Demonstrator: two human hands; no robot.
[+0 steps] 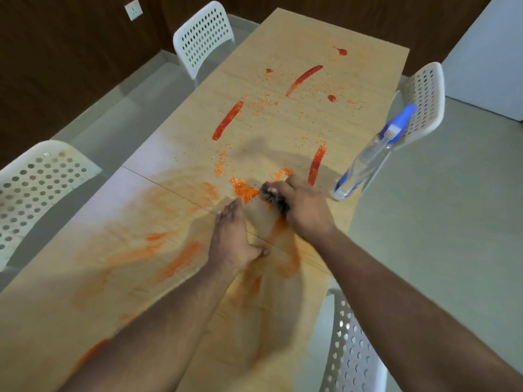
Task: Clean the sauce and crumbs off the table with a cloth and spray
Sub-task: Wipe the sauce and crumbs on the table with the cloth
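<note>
Right hand (302,210) gripping dark cloth (273,197) against crumbs (244,190); left hand (235,239) flat, fingers straight – on table (119,278)

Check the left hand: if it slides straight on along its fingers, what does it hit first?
Likely the orange crumb pile, just beyond the left hand, which lies flat on the table, fingers pointing away and slightly right. The dark cloth gripped by the right hand sits just right of that line.

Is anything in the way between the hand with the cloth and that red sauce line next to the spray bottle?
Nothing visible blocks it. The right hand grips the dark cloth, and the nearest sauce streak lies just beyond it on bare table. The spray bottle stands off to the right, near the table edge.
</note>
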